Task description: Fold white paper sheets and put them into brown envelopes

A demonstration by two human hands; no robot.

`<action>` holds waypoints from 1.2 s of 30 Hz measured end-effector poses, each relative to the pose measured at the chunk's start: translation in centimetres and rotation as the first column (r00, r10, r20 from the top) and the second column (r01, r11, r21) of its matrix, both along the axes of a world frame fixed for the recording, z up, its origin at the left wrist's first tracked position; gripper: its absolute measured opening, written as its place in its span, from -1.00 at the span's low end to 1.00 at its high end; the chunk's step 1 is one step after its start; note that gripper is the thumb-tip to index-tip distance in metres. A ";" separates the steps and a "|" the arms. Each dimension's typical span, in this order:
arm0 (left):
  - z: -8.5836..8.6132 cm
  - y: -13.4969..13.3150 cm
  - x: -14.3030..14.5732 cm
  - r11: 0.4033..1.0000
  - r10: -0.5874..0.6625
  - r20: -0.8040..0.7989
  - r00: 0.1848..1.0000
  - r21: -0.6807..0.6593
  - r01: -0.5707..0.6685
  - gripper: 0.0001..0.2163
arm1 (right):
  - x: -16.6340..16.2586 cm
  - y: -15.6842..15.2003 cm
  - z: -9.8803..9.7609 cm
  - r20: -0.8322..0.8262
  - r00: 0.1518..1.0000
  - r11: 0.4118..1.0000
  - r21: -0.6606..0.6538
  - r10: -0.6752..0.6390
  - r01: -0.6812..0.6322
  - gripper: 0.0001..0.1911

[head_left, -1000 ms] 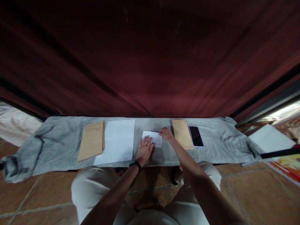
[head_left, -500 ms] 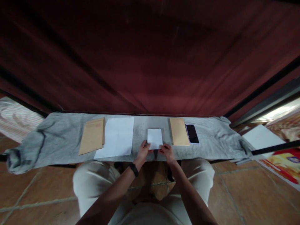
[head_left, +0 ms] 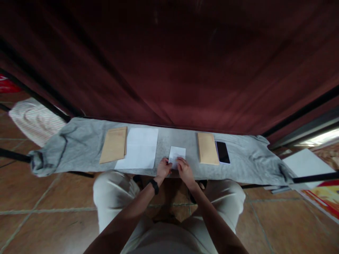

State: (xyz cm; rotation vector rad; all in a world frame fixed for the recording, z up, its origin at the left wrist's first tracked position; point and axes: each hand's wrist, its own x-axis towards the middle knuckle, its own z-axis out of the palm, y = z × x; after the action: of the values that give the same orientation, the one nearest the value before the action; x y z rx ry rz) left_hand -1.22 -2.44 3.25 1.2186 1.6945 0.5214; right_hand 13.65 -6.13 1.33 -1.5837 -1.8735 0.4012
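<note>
A small folded white sheet of paper (head_left: 177, 152) lies near the front edge of the grey cloth (head_left: 164, 141), in front of me. My left hand (head_left: 163, 168) pinches its lower left corner; a dark band circles that wrist. The fingers of my right hand (head_left: 184, 171) stretch over the paper's lower right part and rest on its surface. Left of this sit larger white sheets (head_left: 141, 146). On their left edge rest brown paper envelopes (head_left: 113, 145).
A stack of tan envelopes or paper (head_left: 208, 148) lies to the right, beside a dark-screened phone (head_left: 222, 152). A dark red cloth (head_left: 169, 88) hangs along the back edge. Black bars (head_left: 315, 177) stand at the sides, with a white board (head_left: 304, 165) beyond the right end.
My right hand has shifted from the paper's lower right corner onto its surface. The left hand keeps its corner. The whole view has turned slightly.
</note>
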 end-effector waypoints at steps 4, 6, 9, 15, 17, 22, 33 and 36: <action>0.6 -0.1 -0.2 0.997 -0.049 -0.114 0.992 0.051 0.056 -0.87 | -1.4 2.3 -0.4 0.206 0.964 0.986 -0.020 0.167 -0.166 -0.58; 0.9 -0.4 -0.4 0.993 -0.066 -0.187 0.980 0.088 0.083 -0.84 | -1.4 3.1 -0.6 0.274 0.938 0.977 -0.038 0.213 -0.210 -0.56; 1.1 -1.2 -0.6 0.982 -0.078 -0.304 0.950 0.141 0.125 -0.79 | -1.1 3.8 -0.6 0.323 0.917 0.972 -0.066 0.234 -0.225 -0.56; -0.8 -3.4 -1.3 0.685 -0.253 -0.600 0.759 0.443 0.578 -0.70 | -0.8 5.4 -0.5 0.377 0.897 0.973 -0.090 0.230 -0.212 -0.54; -1.9 -4.1 -1.8 0.595 -0.287 -0.622 0.728 0.480 0.645 -0.61 | -0.5 6.1 -0.6 0.403 0.888 0.975 -0.078 0.223 -0.209 -0.53; -3.7 -5.1 -2.5 0.452 -0.316 -0.729 0.607 0.446 0.772 -0.51 | 0.5 6.8 -0.5 0.405 0.903 0.989 -0.008 0.140 -0.150 -0.50; -3.5 -5.5 -2.1 0.441 -0.298 -0.786 0.542 0.390 0.808 -0.53 | -1.7 0.4 -2.2 0.352 0.936 1.000 0.014 -0.029 0.025 -0.51; -3.2 -5.6 -2.1 0.446 -0.300 -0.781 0.547 0.392 0.805 -0.54 | -0.1 -1.8 -2.5 0.387 0.921 0.998 0.038 -0.052 0.040 -0.47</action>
State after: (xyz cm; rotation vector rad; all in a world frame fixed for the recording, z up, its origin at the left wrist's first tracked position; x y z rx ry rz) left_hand -3.31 -8.05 0.08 2.7446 1.3551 0.3482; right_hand 13.54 -7.91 -1.19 -1.7830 -2.1138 0.0352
